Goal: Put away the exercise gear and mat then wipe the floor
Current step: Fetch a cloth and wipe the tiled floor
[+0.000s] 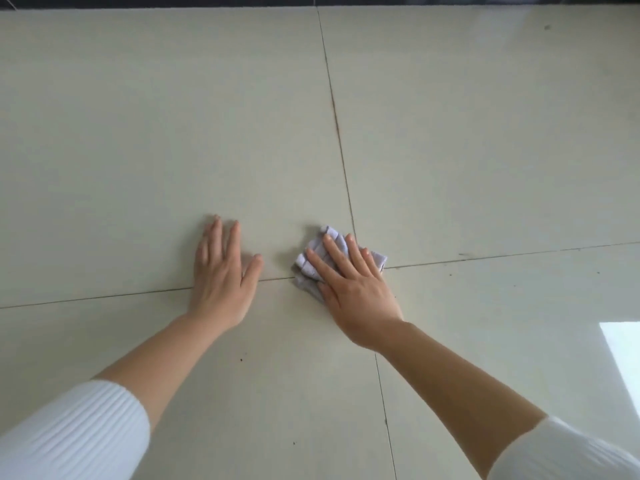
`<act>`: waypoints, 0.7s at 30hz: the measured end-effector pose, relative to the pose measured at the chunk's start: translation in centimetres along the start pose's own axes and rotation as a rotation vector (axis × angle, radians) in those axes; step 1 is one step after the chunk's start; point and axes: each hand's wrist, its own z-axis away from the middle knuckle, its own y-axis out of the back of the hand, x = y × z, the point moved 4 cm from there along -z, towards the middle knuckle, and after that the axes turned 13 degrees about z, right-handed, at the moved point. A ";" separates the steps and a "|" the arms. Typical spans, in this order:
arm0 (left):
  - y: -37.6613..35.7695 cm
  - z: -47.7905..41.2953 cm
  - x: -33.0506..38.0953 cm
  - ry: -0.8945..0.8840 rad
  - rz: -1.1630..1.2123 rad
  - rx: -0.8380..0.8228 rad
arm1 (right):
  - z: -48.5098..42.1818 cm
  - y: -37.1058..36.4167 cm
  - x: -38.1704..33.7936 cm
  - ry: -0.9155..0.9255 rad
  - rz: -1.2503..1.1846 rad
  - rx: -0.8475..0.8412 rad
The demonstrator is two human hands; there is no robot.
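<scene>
A small lavender cloth [303,271] lies folded and bunched on the tiled floor [485,133], at the spot where two grout lines [332,98] cross. It is pressed down by the right hand [353,285], whose fingers are straight and spread over the fabric rather than curled round it. The cloth shows beyond the fingertips and past both sides of the palm, so most of it lies ahead of that hand, and it is somewhat wider across than it is deep.

The left hand [221,275] is laid flat on the bare tile just beside the cloth, fingers extended and thumb out, with nothing held; it appears to serve as a brace. The right hand is thus the one on the cloth, and any stroke would be driven from it.

No exercise gear or mat is seen, so the wiping stage is judged to be in hand. A few dark specks [240,359] are left on the tile nearer the person, between the forearms, which suggests a pull back towards the body. White ribbed sleeves [69,427] are pushed up both arms.
</scene>
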 end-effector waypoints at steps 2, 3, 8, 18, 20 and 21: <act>-1.1 3.2 0.4 -0.033 -0.068 -0.054 | 4.6 -1.2 -1.7 0.090 0.073 0.016; -1.6 4.7 0.4 -0.039 -0.089 -0.081 | 6.8 -1.8 -2.1 0.147 0.095 0.009; -1.5 8.9 -0.6 -0.059 -0.162 -0.183 | 11.4 -2.5 4.4 0.263 0.276 -0.012; 2.6 14.1 -4.5 0.059 -0.217 -0.301 | 8.1 -1.3 6.6 -0.568 -0.168 -0.041; 2.5 14.4 -4.5 0.065 -0.219 -0.291 | 8.8 -1.9 1.6 -0.326 -0.042 0.012; 2.3 14.5 -4.3 0.080 -0.220 -0.284 | 9.9 -2.3 -0.7 -0.194 0.019 0.057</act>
